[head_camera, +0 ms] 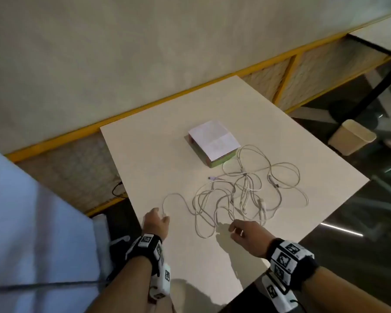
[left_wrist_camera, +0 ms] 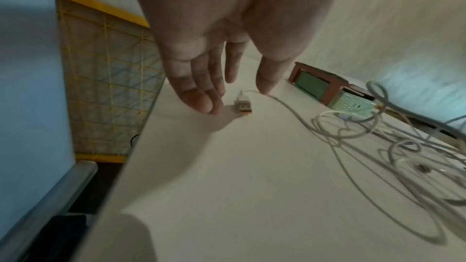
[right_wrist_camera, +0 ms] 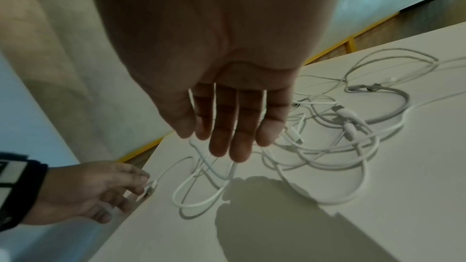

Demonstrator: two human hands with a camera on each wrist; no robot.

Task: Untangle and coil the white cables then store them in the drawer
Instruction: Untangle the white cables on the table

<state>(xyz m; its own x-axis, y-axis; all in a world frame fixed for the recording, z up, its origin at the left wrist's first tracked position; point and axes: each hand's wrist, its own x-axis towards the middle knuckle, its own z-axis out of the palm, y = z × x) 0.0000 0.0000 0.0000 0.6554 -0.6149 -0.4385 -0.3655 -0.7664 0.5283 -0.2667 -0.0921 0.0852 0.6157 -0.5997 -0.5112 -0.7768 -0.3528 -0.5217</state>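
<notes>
A tangle of white cables [head_camera: 246, 193] lies on the white table [head_camera: 158, 154], its loops also filling the right wrist view [right_wrist_camera: 327, 146]. One strand runs out to the left and ends in a USB plug [left_wrist_camera: 243, 105] that lies flat on the table. My left hand [head_camera: 164, 216] hovers over that plug with its fingers [left_wrist_camera: 201, 99] on one side and the thumb on the other, not closed on it. My right hand [head_camera: 234, 227] hangs open with straight fingers [right_wrist_camera: 227, 142] just above the nearest loops. A small drawer box [head_camera: 219, 162] with a paper on top stands behind the tangle.
The table's left edge [left_wrist_camera: 141, 140] runs just beside my left hand. A yellow-framed mesh panel [head_camera: 314, 71] lines the wall behind. A cream bin [head_camera: 352, 136] stands on the dark floor to the right. Pale blue fabric [head_camera: 32, 211] fills the left.
</notes>
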